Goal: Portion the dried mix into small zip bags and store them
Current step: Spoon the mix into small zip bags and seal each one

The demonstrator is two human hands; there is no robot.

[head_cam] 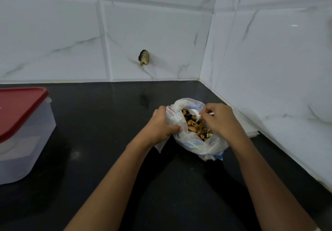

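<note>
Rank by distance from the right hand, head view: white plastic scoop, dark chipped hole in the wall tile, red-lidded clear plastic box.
1. White plastic scoop: pinched by the right hand.
2. Dark chipped hole: back wall, up-left.
3. Red-lidded clear plastic box: far left.

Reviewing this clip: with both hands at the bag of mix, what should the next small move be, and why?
Probably dig the white plastic scoop into the dried nut-and-fruit mix and lift a portion. The right hand pinches its handle at the mix, while the left hand grips the open rim of the crinkled translucent plastic bag.
</note>
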